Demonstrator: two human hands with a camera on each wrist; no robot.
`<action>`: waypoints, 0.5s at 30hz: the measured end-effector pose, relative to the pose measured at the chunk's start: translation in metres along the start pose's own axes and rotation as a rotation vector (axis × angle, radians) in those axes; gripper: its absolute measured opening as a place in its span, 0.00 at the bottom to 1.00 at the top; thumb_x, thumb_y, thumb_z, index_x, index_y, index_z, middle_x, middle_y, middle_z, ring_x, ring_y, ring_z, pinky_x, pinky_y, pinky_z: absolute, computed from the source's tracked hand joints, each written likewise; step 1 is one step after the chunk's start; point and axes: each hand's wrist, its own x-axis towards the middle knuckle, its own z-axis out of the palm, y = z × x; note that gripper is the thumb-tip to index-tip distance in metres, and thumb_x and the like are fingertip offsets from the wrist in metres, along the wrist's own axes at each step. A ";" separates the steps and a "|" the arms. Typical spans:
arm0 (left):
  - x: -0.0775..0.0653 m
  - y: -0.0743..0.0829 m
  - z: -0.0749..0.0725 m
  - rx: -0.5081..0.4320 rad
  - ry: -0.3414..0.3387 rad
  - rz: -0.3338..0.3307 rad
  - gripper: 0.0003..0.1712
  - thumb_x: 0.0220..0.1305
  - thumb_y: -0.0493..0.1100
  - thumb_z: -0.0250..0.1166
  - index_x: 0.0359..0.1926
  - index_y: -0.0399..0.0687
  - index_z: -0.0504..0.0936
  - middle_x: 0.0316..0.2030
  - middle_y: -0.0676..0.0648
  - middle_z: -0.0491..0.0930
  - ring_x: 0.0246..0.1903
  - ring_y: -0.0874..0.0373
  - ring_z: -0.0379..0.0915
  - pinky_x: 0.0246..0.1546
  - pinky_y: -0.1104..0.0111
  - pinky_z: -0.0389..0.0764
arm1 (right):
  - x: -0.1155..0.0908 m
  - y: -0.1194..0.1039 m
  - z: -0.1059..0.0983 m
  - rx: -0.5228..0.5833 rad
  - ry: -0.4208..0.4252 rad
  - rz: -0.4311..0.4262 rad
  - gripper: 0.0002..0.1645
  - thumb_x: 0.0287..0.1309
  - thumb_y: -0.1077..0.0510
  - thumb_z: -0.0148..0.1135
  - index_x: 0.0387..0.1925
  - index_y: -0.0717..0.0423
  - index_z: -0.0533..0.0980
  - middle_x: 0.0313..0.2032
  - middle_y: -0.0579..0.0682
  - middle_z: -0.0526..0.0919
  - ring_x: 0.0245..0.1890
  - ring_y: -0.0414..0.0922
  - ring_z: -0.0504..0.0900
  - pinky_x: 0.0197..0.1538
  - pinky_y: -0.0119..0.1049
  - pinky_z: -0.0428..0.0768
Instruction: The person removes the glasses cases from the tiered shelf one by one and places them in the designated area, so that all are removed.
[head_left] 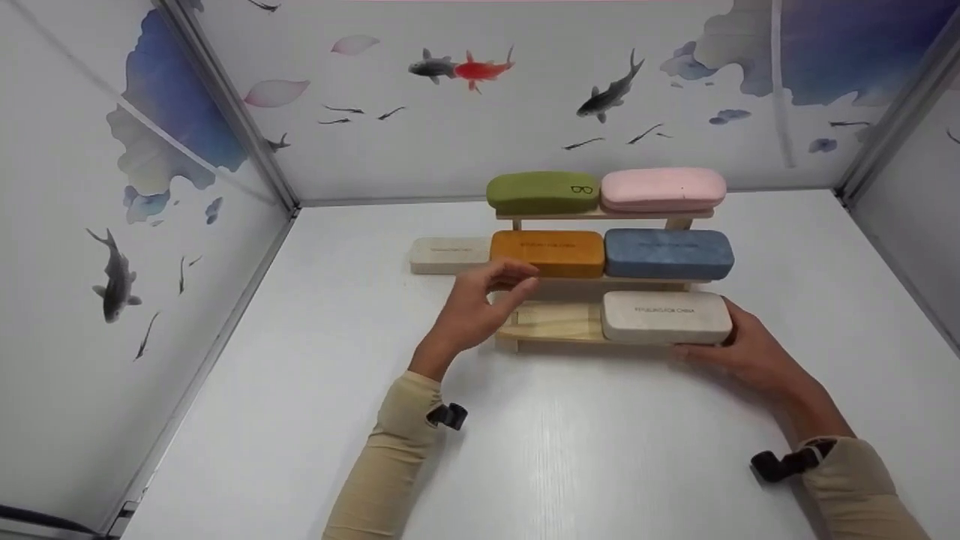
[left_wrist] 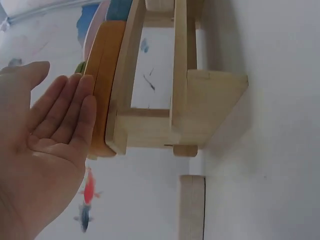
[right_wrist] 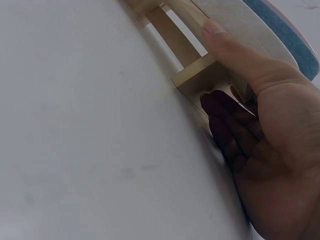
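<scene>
Glossy white flat tabletop (head_left: 555, 435), white fish-painted wall panels (head_left: 465, 154); left hand (head_left: 478, 306) loose near orange oblong case (head_left: 555, 249); right hand (head_left: 761, 351) apparently gripping off-white oblong case (head_left: 667, 319) on pale wooden rack (head_left: 559, 331)

Olive-grn case (head_left: 536, 193) (blk specs motif (head_left: 582, 190)), lt pink case (head_left: 664, 191), orange case (head_left: 551, 255), mottled blu case (head_left: 667, 259), off-wht case (head_left: 664, 324)

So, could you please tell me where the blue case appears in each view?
Head: the blue case right of centre, beside the orange case.
Left wrist: the blue case at the top edge, left of centre.
Right wrist: the blue case at upper right.
Shared landmark: the wooden rack.
</scene>
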 end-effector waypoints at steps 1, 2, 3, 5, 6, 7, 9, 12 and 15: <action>0.000 0.001 0.005 0.010 -0.033 0.005 0.17 0.80 0.52 0.66 0.59 0.48 0.86 0.52 0.52 0.89 0.52 0.64 0.86 0.61 0.69 0.86 | 0.000 0.000 0.000 0.000 0.000 -0.001 0.55 0.63 0.52 0.81 0.83 0.48 0.60 0.68 0.41 0.79 0.64 0.28 0.76 0.61 0.16 0.73; 0.000 0.002 0.010 0.020 -0.063 0.010 0.17 0.80 0.52 0.67 0.59 0.48 0.86 0.52 0.52 0.89 0.52 0.64 0.86 0.61 0.69 0.86 | 0.000 0.000 0.000 -0.001 0.002 -0.001 0.55 0.63 0.52 0.81 0.83 0.48 0.61 0.69 0.41 0.79 0.64 0.28 0.76 0.61 0.16 0.73; 0.001 0.004 0.014 0.028 -0.093 0.015 0.17 0.80 0.52 0.67 0.60 0.48 0.86 0.53 0.51 0.90 0.53 0.64 0.86 0.61 0.70 0.86 | -0.001 0.000 0.000 -0.002 0.002 -0.002 0.55 0.63 0.51 0.81 0.83 0.48 0.60 0.69 0.42 0.78 0.64 0.28 0.76 0.61 0.15 0.73; 0.001 0.006 0.023 0.055 -0.147 0.016 0.18 0.79 0.52 0.67 0.62 0.49 0.86 0.56 0.51 0.89 0.56 0.62 0.86 0.64 0.70 0.85 | -0.001 0.000 0.000 0.000 0.001 0.002 0.55 0.63 0.51 0.81 0.83 0.47 0.60 0.70 0.42 0.78 0.65 0.28 0.75 0.61 0.15 0.72; 0.002 0.007 0.027 0.067 -0.171 0.013 0.20 0.79 0.52 0.67 0.63 0.49 0.85 0.58 0.50 0.88 0.58 0.61 0.85 0.65 0.70 0.84 | -0.001 0.000 0.001 0.000 0.002 0.003 0.55 0.63 0.50 0.81 0.84 0.46 0.60 0.70 0.43 0.78 0.65 0.28 0.75 0.61 0.15 0.72; 0.003 0.007 0.031 0.079 -0.193 0.009 0.21 0.79 0.52 0.68 0.65 0.48 0.84 0.60 0.50 0.87 0.60 0.59 0.85 0.67 0.70 0.83 | -0.001 0.000 0.000 -0.003 0.002 0.005 0.55 0.63 0.50 0.81 0.84 0.46 0.60 0.70 0.43 0.77 0.65 0.28 0.74 0.61 0.15 0.72; 0.005 0.008 0.040 0.108 -0.227 -0.006 0.25 0.78 0.53 0.69 0.68 0.48 0.82 0.64 0.49 0.85 0.64 0.56 0.83 0.69 0.68 0.81 | -0.001 0.000 0.000 -0.001 0.001 0.009 0.55 0.63 0.50 0.81 0.84 0.46 0.60 0.71 0.43 0.77 0.66 0.28 0.74 0.62 0.15 0.71; 0.008 0.010 0.051 0.147 -0.252 -0.029 0.31 0.75 0.53 0.71 0.72 0.47 0.79 0.68 0.47 0.83 0.68 0.55 0.80 0.72 0.65 0.80 | -0.001 0.001 0.000 0.004 0.002 0.019 0.56 0.63 0.50 0.81 0.84 0.47 0.60 0.70 0.43 0.78 0.66 0.27 0.74 0.61 0.15 0.71; 0.012 0.012 0.063 0.185 -0.268 -0.047 0.37 0.73 0.55 0.73 0.76 0.47 0.75 0.72 0.46 0.80 0.71 0.55 0.76 0.74 0.64 0.77 | -0.001 0.002 0.000 0.013 -0.001 0.023 0.56 0.63 0.50 0.81 0.84 0.48 0.59 0.71 0.44 0.77 0.66 0.27 0.74 0.62 0.15 0.71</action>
